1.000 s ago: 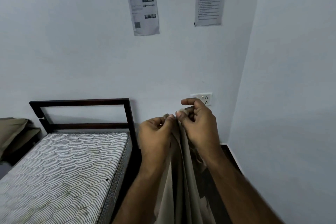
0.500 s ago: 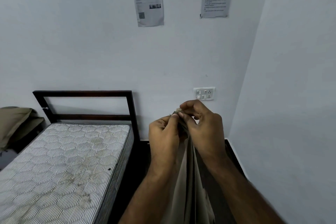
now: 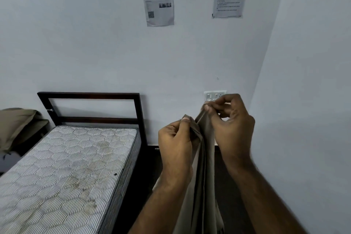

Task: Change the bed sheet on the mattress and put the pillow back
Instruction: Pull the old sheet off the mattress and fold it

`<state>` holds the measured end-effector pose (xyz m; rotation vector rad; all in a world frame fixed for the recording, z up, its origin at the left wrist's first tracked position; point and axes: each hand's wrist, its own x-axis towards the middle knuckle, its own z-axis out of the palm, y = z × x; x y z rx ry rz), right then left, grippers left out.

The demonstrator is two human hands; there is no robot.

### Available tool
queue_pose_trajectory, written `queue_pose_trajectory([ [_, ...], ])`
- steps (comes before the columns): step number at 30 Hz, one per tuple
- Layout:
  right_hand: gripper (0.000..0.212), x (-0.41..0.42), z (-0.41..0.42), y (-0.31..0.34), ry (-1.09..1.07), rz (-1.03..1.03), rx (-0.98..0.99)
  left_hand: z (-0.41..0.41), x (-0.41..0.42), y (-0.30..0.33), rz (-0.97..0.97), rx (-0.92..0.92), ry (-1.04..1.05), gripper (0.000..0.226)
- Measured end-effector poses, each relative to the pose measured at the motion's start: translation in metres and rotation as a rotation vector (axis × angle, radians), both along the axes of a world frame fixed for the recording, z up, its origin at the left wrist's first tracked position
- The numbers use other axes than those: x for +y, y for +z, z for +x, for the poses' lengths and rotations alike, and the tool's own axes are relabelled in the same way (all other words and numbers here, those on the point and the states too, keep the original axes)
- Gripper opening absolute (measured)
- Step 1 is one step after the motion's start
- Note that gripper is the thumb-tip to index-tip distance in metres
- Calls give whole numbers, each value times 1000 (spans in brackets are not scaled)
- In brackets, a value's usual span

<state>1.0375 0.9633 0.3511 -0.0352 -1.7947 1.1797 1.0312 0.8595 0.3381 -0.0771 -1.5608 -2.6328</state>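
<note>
Beige bed sheet (image 3: 201, 176) hanging folded beside bare mattress (image 3: 62, 167); left hand (image 3: 178, 140) and right hand (image 3: 230, 125) each pinching top edge. Step: unfolding. Next: find corners, spread over mattress. Pillow (image 3: 17, 127) at far left.

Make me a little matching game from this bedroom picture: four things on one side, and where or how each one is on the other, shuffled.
Things:
1. mattress
2. bed sheet
3. pillow
4. switch plate

States:
A. pinched at its top edge by the left hand and the right hand, hanging down
B. on the wall, partly behind the right hand
C. bare, on the dark bed frame
D. olive, off to the far left of the bed

Pairs: 1-C, 2-A, 3-D, 4-B
</note>
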Motion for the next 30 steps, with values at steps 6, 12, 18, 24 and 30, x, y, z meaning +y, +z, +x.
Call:
queue_pose_trajectory([
  [6,24,-19,6,-8,94,276,-175,4,1,-2,16,-1,-42,29],
  [12,19,-14,4,-19,119,361,-182,-1,-5,0,33,-77,-61,26],
  [18,39,-10,4,-24,318,208,-239,-5,-6,-3,41,-96,-97,31],
  [24,39,3,1,-26,371,78,-270,1,-3,-7,85,-120,-189,37],
  [30,31,8,-3,-29,389,-17,-204,-1,-8,-9,-60,10,-159,33],
])
